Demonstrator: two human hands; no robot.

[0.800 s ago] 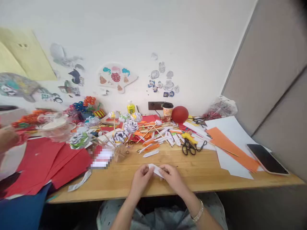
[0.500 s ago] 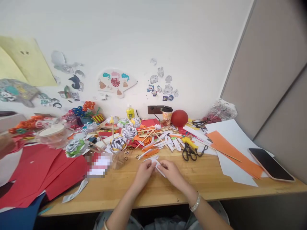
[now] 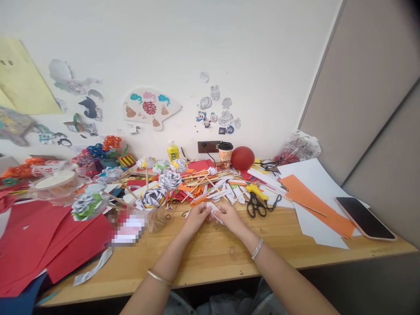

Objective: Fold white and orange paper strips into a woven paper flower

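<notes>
Both of my hands meet over the wooden table [image 3: 210,258] and pinch one small folded white paper piece [image 3: 215,211]. My left hand [image 3: 196,217] grips its left end with thumb and fingertips. My right hand [image 3: 230,217] holds its right end from above. A bangle sits on each wrist. Just beyond my fingers lies a heap of white and orange paper strips and wooden sticks [image 3: 210,186]. Black scissors [image 3: 257,205] and a yellow glue gun [image 3: 257,191] lie to the right of my right hand.
Red paper sheets [image 3: 49,238] cover the left side. Paper flowers on sticks [image 3: 152,194] stand behind a blurred patch. An orange sheet [image 3: 315,203] on white paper and a phone [image 3: 364,212] lie at the right. A cup [image 3: 225,154], a red ball [image 3: 243,157] and a bottle [image 3: 172,149] stand by the wall.
My hands have moved farther from the table's front edge toward the strip heap, still holding the white piece. More of both forearms shows, and the view has shifted left.
</notes>
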